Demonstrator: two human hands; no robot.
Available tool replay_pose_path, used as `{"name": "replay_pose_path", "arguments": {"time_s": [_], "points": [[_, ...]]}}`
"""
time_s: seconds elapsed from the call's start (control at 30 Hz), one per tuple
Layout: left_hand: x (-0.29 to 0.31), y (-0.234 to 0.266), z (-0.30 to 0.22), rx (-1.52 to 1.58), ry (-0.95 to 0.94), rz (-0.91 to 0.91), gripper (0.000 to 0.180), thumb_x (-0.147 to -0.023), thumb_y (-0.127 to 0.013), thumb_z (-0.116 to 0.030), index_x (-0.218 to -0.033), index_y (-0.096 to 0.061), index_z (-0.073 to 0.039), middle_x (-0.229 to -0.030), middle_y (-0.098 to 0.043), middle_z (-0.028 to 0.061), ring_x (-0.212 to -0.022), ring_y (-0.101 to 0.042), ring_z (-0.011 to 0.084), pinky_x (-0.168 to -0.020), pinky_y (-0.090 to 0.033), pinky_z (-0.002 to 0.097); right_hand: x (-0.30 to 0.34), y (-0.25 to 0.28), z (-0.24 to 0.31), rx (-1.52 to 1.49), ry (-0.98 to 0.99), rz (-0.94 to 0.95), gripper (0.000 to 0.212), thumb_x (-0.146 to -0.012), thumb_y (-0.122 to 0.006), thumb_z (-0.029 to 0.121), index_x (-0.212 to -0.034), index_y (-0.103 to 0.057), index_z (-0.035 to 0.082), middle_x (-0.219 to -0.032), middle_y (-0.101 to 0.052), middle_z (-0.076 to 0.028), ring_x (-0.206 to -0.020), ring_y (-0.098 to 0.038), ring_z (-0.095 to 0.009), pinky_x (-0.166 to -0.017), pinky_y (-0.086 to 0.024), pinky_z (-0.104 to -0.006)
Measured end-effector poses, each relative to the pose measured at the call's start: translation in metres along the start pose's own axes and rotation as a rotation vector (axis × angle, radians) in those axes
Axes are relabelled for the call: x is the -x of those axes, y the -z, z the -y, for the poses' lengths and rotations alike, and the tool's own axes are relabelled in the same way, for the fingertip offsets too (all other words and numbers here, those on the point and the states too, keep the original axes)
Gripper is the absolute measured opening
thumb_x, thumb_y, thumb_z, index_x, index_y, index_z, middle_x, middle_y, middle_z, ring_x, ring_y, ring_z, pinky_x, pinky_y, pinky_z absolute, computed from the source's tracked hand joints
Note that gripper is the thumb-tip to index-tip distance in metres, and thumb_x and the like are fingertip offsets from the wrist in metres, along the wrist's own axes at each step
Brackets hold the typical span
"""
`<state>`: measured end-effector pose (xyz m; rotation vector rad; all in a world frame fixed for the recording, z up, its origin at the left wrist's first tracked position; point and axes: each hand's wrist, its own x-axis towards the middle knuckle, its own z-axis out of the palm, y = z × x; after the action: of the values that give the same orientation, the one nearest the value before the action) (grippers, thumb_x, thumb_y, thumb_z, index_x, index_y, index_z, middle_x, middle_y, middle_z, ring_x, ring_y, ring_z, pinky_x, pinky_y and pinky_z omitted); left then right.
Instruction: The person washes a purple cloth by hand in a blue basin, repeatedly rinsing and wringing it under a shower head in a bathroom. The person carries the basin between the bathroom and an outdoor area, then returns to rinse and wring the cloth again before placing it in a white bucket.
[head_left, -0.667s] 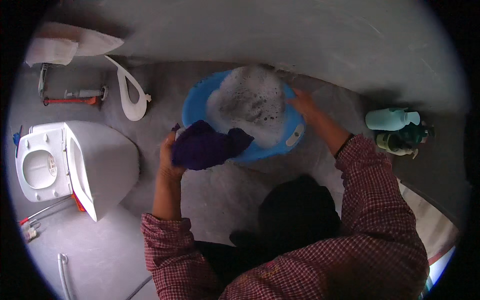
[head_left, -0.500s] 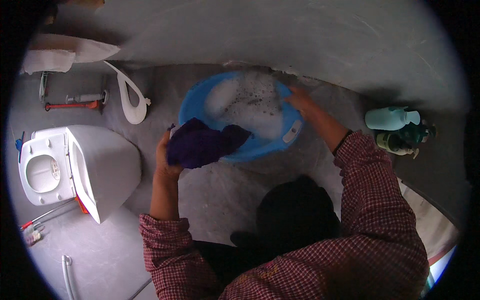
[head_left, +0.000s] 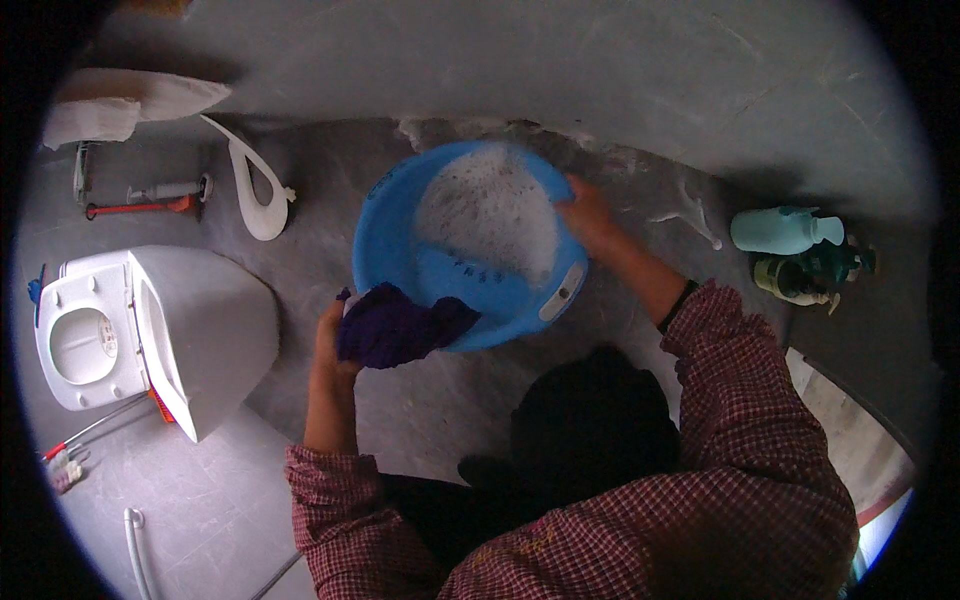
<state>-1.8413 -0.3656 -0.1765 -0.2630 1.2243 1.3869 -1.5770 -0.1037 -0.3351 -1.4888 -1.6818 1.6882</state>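
A blue plastic basin (head_left: 384, 240) sits tipped on the floor, its far side toward the wall. White suds (head_left: 490, 205) gather in its far right part, and the near left of its bottom shows bare blue. My right hand (head_left: 590, 217) is closed on the basin's right rim, above the pale handle patch. My left hand (head_left: 328, 338) is at the near left edge, closed on a bunched dark purple cloth (head_left: 400, 326) that hangs over the rim. Most left fingers are hidden under the cloth, so I cannot tell whether they also grip the rim.
Splashed foam (head_left: 690, 213) lies on the floor right of the basin. Several bottles, one a pale teal bottle (head_left: 775, 231), stand at the right wall. At left are a white toilet (head_left: 205, 320), a white looped plastic piece (head_left: 264, 215) and a red-handled tool (head_left: 140, 209).
The basin has tilted and shifted slightly nearer; its suds have slid to the far right, baring blue bottom. Foam has spilled onto the floor beyond. The cloth and left hand have moved a little nearer.
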Motion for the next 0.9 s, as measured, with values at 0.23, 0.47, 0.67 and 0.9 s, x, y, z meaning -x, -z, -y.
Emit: {"name": "replay_pose_path", "arguments": {"time_s": [0.23,0.47,0.67,0.9], "points": [[0.024,0.004,-0.016,-0.195,-0.185,0.153,0.046,-0.094,-0.042,-0.032,-0.119,-0.052,0.006,-0.115,-0.059,0.0229,-0.105,-0.059,0.0349,-0.095,-0.047,0.0455,0.016,-0.005,0.013,-0.214,-0.16,0.155,0.045,-0.076,-0.055,0.004,-0.121,-0.054,-0.003,-0.107,-0.063,-0.018,-0.095,-0.062,-0.028,-0.083,-0.051,-0.0393],[0.023,-0.021,-0.016,-0.138,-0.164,0.069,0.039,-0.094,-0.039,-0.024,-0.117,-0.053,0.005,-0.111,-0.061,0.019,-0.099,-0.062,0.0307,-0.09,-0.051,0.0423,-0.007,-0.015,-0.011,-0.015,-0.05,0.057,0.045,-0.078,-0.053,0.008,-0.122,-0.053,-0.002,-0.114,-0.06,-0.021,-0.099,-0.061,-0.031,-0.085,-0.05,-0.0414],[-0.004,-0.043,-0.033,0.082,-0.124,0.288,0.049,-0.095,-0.037,-0.034,-0.123,-0.049,0.005,-0.119,-0.058,0.0212,-0.108,-0.058,0.0333,-0.098,-0.045,0.0439,-0.053,0.007,-0.005,0.011,-0.173,0.236,0.041,-0.08,-0.054,0.01,-0.119,-0.053,-0.003,-0.114,-0.059,-0.022,-0.1,-0.06,-0.03,-0.084,-0.049,-0.042],[-0.014,-0.064,-0.043,-0.039,-0.174,-0.019,0.04,-0.095,-0.04,-0.03,-0.116,-0.054,0.001,-0.111,-0.061,0.0183,-0.101,-0.061,0.0295,-0.093,-0.049,0.0419,-0.057,0.013,-0.002,-0.147,-0.166,0.217,0.04,-0.076,-0.057,0.011,-0.114,-0.058,-0.002,-0.095,-0.065,-0.017,-0.083,-0.064,-0.027,-0.075,-0.052,-0.0411]]}}
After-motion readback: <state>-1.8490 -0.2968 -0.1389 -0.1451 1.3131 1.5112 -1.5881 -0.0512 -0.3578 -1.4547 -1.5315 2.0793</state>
